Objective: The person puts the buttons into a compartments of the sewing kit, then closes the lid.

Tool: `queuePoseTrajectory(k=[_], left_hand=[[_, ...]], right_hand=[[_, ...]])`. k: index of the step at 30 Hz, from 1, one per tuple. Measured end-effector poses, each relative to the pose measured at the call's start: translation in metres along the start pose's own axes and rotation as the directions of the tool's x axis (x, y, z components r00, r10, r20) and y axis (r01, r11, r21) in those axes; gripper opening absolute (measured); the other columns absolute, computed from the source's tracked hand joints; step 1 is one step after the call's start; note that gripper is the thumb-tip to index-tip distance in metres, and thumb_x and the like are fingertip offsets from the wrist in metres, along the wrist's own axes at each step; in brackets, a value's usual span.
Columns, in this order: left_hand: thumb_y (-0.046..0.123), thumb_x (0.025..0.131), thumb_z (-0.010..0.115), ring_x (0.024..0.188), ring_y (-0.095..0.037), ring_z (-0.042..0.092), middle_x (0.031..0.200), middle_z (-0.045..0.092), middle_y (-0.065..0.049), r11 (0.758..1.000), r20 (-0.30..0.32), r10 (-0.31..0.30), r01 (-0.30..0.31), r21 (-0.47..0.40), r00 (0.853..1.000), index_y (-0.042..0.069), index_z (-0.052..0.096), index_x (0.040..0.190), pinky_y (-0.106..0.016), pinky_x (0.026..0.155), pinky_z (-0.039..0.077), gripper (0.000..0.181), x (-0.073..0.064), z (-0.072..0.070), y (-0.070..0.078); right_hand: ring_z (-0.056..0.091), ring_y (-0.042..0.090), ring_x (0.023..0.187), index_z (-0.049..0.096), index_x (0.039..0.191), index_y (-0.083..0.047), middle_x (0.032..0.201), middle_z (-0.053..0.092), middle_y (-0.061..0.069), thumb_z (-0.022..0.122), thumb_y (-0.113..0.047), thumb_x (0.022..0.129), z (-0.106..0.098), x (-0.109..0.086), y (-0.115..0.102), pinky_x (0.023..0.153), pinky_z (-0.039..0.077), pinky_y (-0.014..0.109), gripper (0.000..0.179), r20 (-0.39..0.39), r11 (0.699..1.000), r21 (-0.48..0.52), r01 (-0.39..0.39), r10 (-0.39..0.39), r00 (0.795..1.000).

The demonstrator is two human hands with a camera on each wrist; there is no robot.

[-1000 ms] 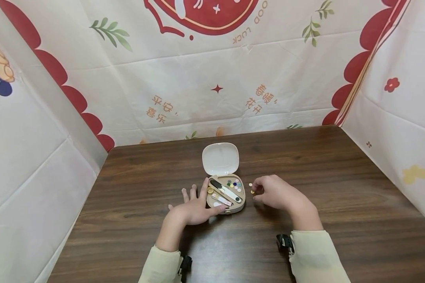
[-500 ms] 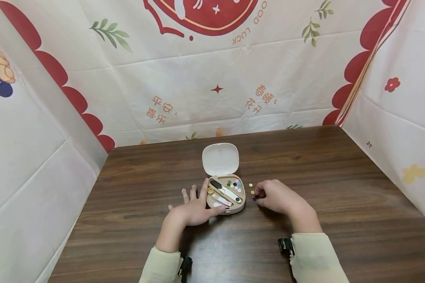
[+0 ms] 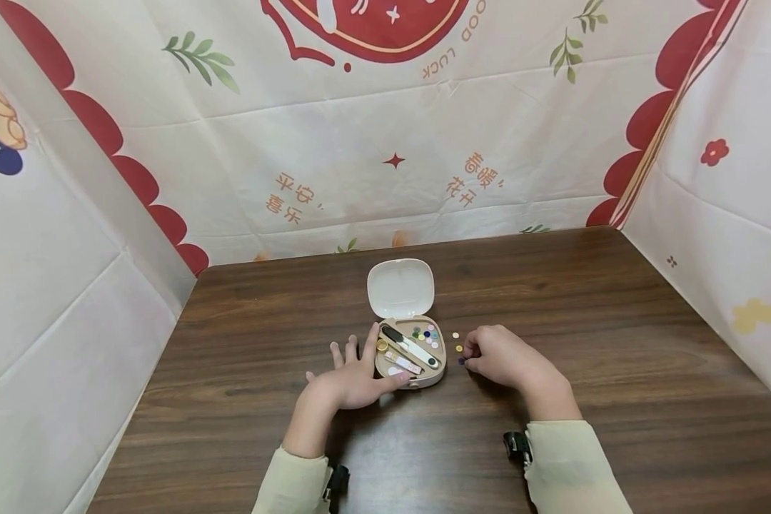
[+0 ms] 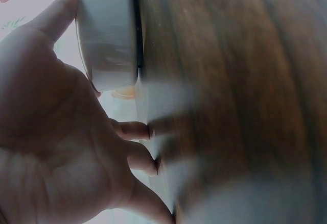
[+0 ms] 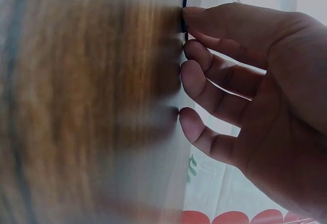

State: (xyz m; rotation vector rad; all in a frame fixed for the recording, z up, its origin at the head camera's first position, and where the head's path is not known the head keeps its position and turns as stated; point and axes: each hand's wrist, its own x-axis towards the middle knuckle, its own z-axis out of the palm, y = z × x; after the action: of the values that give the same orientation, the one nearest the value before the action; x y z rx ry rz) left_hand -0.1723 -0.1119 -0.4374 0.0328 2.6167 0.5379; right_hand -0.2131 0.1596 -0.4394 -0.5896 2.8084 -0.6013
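Observation:
In the head view an opened sewing kit case stands mid-table, its white lid raised. Inside lie a white tool with a black end, a printed strip, a gold ring-like piece and several coloured buttons. My left hand spreads its fingers around the case's left and near sides, thumb and index finger touching it. Right of the case, my right hand curls its fingers and pinches a dark blue button at the table surface; the fingertips partly hide it.
On the brown wooden table, a pale button and a yellow button lie in a column between the case and my right hand. Printed cloth hangs behind the table and along both sides.
My right hand has shifted slightly right and towards me, away from the pale and yellow buttons. The dark blue button has come into sight at its fingertips. My left hand stays put.

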Motion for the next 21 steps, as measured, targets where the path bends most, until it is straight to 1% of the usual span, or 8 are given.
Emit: queuePoseTrajectory(k=[4,7,11,14,21], left_hand=[[0.092,0.073,0.039,0.151,-0.043,-0.004,0.166,0.004,-0.014,1.000,-0.002,0.002,-0.002,-0.003,1.000,0.048,-0.016,0.152,-0.089,0.093,0.004,0.106,-0.0001,0.0003,-0.0004],[0.092,0.074,0.040,0.151,-0.043,-0.005,0.166,0.003,-0.014,1.000,-0.004,0.004,-0.004,-0.003,1.000,0.048,-0.016,0.152,-0.089,0.093,0.004,0.106,-0.0002,0.0003,-0.0005],[0.092,0.074,0.040,0.151,-0.042,-0.005,0.166,0.003,-0.014,1.000,-0.004,0.003,-0.003,-0.005,1.000,0.049,-0.017,0.151,-0.089,0.094,0.004,0.105,-0.0003,0.0005,-0.0002],[0.092,0.074,0.040,0.151,-0.042,-0.005,0.166,0.003,-0.014,1.000,-0.002,0.001,-0.001,-0.007,1.000,0.049,-0.017,0.151,-0.089,0.094,0.004,0.105,-0.0003,0.0005,0.0000],[0.092,0.074,0.040,0.152,-0.042,-0.006,0.166,0.003,-0.014,1.000,0.000,-0.002,0.002,-0.005,1.000,0.049,-0.016,0.151,-0.089,0.094,0.003,0.105,0.0000,0.0005,-0.0007]], right_hand=[[0.049,0.011,0.066,0.063,0.074,-0.014,0.070,0.057,-0.005,0.070,-0.010,0.085,0.0002,0.0008,-0.0006,0.064,0.041,0.028,0.014,0.003,1.000,-0.001,-0.014,0.014,1.000],[0.050,0.011,0.065,0.063,0.074,-0.014,0.070,0.059,-0.005,0.070,-0.010,0.085,0.0000,0.0011,-0.0016,0.063,0.041,0.028,0.014,0.005,0.999,0.015,-0.047,0.047,0.999],[0.050,0.012,0.064,0.062,0.071,-0.014,0.068,0.059,-0.005,0.072,-0.011,0.083,0.0003,0.0012,-0.0016,0.063,0.041,0.028,0.016,-0.008,0.998,0.011,-0.068,0.069,0.998],[0.049,0.012,0.063,0.061,0.069,-0.015,0.066,0.057,-0.005,0.073,-0.012,0.083,0.0004,0.0011,-0.0011,0.063,0.041,0.028,0.019,-0.014,0.997,-0.007,-0.070,0.070,0.997],[0.047,0.011,0.060,0.059,0.066,-0.015,0.062,0.053,-0.005,0.070,-0.012,0.085,0.0003,0.0006,-0.0008,0.060,0.038,0.027,0.023,-0.002,0.997,-0.009,-0.070,0.070,0.998]])
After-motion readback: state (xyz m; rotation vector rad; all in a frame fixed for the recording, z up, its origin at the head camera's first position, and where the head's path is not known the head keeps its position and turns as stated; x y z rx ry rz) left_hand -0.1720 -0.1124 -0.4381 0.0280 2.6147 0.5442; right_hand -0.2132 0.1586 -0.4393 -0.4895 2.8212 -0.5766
